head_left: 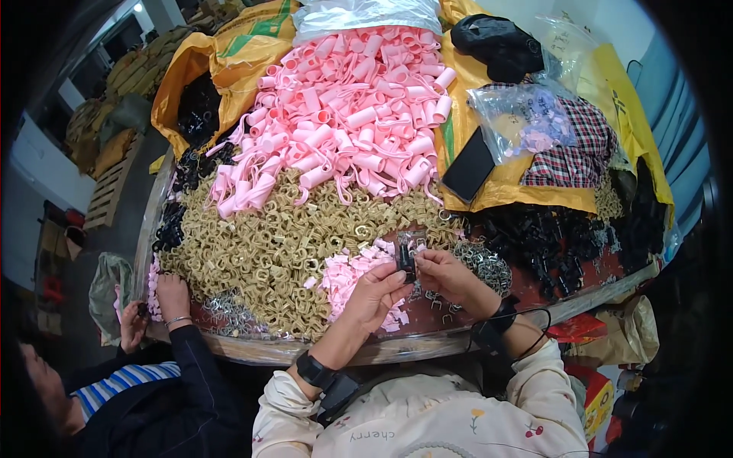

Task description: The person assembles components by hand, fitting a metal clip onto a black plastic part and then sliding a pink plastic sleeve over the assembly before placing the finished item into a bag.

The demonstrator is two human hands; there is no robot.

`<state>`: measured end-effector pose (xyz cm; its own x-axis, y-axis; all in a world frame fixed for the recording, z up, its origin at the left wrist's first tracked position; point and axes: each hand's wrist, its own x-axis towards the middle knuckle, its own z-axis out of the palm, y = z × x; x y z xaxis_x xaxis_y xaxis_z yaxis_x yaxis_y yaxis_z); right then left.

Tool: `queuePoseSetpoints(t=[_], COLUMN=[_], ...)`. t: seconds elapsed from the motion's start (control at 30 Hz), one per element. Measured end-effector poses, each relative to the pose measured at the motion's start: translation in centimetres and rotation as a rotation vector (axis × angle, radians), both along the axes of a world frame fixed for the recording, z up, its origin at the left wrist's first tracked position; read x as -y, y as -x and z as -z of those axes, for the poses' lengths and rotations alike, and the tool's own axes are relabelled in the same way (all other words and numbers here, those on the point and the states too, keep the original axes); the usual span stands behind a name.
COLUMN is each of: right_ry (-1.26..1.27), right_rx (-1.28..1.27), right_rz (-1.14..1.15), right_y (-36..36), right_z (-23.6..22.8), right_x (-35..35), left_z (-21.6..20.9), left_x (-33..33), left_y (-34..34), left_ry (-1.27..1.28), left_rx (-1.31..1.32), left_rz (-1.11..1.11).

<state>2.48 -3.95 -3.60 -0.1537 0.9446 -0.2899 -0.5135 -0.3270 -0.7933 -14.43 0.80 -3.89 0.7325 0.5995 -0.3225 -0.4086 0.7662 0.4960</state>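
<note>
Between thumb and fingers, my left hand (pixel 376 294) grips a small black plastic part (pixel 405 261), held upright over the table. My right hand (pixel 449 276) is closed in a pinch right against that part's side; what lies between its fingertips is too small to make out. Beneath my hands spreads a heap of small pink pieces (pixel 347 276). Left of it lies a broad mound of tan ring-shaped clips (pixel 259 252). Silvery bent-wire buckles (pixel 489 269) are piled beside my right wrist.
Pink tubes with straps (pixel 343 122) form a large heap at the back. Black parts (pixel 542 244) lie at right, near a phone (pixel 469 169) on a yellow sack (pixel 504 187). At left, a co-worker's hand (pixel 173 298) rests at the table edge (pixel 286 349).
</note>
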Motion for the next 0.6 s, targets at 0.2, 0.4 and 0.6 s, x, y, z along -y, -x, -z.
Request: queuePoseSetpoints(t=[0.2, 0.4, 0.6], right_ry=[0.056, 0.070, 0.176], right_rx=[-0.163, -0.159, -0.110], right_rz=[-0.070, 0.039, -0.116], right_y=[-0.5, -0.1, -1.1], right_z=[0.6, 0.0, 0.6], right_x=[0.4, 0.7, 0.5], left_z=[-0.1, 0.2, -0.9], left_x=[0.8, 0.3, 0.6], left_y=[0.1, 0.2, 0.0], left_ry=[-0.025, -0.037, -0.134], left_rx=[0.010, 0.065, -0.114], left_rz=[0.006, 0.008, 0.105])
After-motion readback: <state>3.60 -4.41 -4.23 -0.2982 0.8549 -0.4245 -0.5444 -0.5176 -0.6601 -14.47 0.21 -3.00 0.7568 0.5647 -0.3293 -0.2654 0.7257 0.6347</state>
